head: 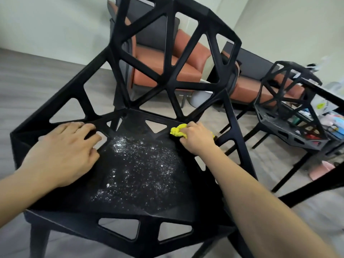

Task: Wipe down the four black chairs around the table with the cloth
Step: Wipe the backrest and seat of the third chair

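It was a home living room: an orange-cushioned sofa (167,58) stood against pale walls, black lattice chairs (286,112) on wood-look flooring (37,86), household clutter at right.

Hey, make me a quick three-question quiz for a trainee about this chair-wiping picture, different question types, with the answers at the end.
1. True or false: the right hand grips a bunched yellow cloth at the back right corner of the near chair's seat.
2. Multiple choice: the white specks on the seat lie A) mostly across its middle, B) only on the backrest, C) on the floor.
3. Fill in: the left hand rests on the seat's ____ side, fingers spread.

Key: 1 true; 2 A; 3 left.
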`<action>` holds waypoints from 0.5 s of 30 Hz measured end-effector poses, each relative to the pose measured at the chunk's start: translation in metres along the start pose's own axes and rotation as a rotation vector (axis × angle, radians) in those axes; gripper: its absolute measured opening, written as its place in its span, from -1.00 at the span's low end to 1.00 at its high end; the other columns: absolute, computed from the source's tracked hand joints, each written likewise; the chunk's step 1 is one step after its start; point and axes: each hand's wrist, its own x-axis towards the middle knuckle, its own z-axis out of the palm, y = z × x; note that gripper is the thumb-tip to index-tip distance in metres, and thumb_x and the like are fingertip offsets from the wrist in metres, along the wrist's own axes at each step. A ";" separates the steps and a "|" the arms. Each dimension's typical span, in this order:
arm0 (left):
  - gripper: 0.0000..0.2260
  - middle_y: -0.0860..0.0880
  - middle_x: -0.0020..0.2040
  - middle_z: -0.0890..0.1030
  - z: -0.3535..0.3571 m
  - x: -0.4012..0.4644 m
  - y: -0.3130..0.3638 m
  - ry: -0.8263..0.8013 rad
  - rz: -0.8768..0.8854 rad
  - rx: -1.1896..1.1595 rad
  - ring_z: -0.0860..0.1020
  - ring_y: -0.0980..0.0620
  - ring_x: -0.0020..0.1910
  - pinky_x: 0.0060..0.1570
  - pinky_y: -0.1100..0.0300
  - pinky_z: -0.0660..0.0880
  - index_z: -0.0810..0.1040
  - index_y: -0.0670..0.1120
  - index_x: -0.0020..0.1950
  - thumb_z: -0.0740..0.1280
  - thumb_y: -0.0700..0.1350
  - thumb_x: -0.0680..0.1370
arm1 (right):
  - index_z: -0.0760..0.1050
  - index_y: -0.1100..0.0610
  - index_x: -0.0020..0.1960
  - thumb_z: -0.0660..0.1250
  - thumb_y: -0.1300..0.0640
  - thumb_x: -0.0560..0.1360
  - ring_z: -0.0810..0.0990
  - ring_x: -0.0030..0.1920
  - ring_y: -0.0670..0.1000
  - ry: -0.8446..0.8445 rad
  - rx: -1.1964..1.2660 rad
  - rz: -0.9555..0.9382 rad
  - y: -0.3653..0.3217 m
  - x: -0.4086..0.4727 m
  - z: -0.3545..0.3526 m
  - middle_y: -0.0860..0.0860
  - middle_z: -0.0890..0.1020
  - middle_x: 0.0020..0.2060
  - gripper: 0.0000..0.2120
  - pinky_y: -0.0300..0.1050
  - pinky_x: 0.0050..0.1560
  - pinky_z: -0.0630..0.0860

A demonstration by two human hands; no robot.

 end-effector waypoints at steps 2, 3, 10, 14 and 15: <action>-0.56 -0.22 0.21 0.56 0.004 0.000 0.002 0.004 -0.017 -0.009 0.49 -0.31 0.20 0.23 -0.18 0.36 0.62 -0.13 0.15 0.08 0.05 0.50 | 0.50 -0.05 0.33 0.21 -0.07 0.56 0.48 0.18 0.19 -0.051 -0.027 -0.005 0.002 -0.018 0.004 0.05 0.52 0.21 -0.64 0.04 0.15 0.44; -0.56 -0.22 0.22 0.56 0.003 0.001 0.003 -0.001 -0.030 -0.023 0.48 -0.31 0.20 0.23 -0.19 0.36 0.62 -0.14 0.15 0.08 0.05 0.50 | 0.50 -0.04 0.32 0.21 -0.06 0.56 0.48 0.17 0.20 -0.053 -0.070 -0.015 0.004 -0.025 0.002 0.06 0.52 0.22 -0.64 0.04 0.16 0.41; -0.53 -0.28 0.21 0.55 0.000 0.002 0.008 -0.012 -0.037 -0.079 0.47 -0.35 0.21 0.25 -0.23 0.37 0.59 -0.21 0.18 0.07 0.03 0.51 | 0.57 0.12 0.07 0.39 0.03 0.47 0.53 -0.02 0.23 0.046 -0.308 0.021 0.015 -0.092 -0.031 0.14 0.57 -0.04 -0.77 0.06 -0.04 0.41; -0.51 -0.30 0.21 0.55 0.000 0.001 0.008 -0.002 -0.037 -0.080 0.46 -0.36 0.22 0.28 -0.22 0.35 0.59 -0.22 0.19 0.06 0.04 0.51 | 0.59 0.09 0.08 0.39 0.02 0.40 0.53 -0.06 0.23 0.328 -0.285 0.015 0.060 -0.086 -0.059 0.11 0.59 -0.06 -0.71 0.07 -0.08 0.42; -0.50 -0.29 0.21 0.55 0.000 0.001 0.008 -0.008 -0.035 -0.085 0.46 -0.36 0.22 0.28 -0.21 0.35 0.59 -0.21 0.19 0.05 0.05 0.51 | 0.60 0.08 0.11 0.35 -0.02 0.41 0.53 0.03 0.23 0.300 -0.289 0.025 0.068 -0.083 -0.059 0.11 0.59 -0.01 -0.68 0.10 -0.01 0.42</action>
